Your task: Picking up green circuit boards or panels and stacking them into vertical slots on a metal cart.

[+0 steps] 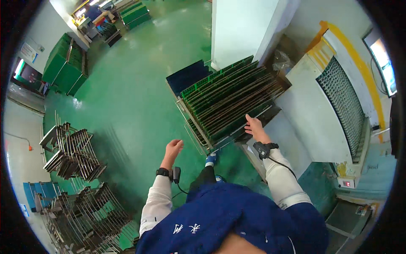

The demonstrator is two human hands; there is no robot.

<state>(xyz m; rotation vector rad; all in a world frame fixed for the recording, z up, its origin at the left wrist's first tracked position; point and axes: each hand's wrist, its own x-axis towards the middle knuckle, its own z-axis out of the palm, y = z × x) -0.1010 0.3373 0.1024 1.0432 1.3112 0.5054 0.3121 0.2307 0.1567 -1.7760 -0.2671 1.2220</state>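
Note:
A metal rack [191, 122] stands ahead of me, filled with a row of thin green circuit boards [228, 91] set on edge. My right hand [255, 127] is at the rack's near right end, beside the nearest boards. Its fingers are partly spread with nothing visible in them; whether it touches the rack I cannot tell. Left of the rack's near corner, my left hand [174, 148] hangs in the air with fingers curled together and nothing showing in them. Dark blue panels [189, 77] stand at the rack's far left end.
A white machine with a roller conveyor [341, 103] stands at the right, a pale sheet-like surface [292, 137] before it. Empty metal racks [74, 152] are stacked at the left. Green-covered racks [65, 65] stand farther back, and a seated person [98, 13] is far off.

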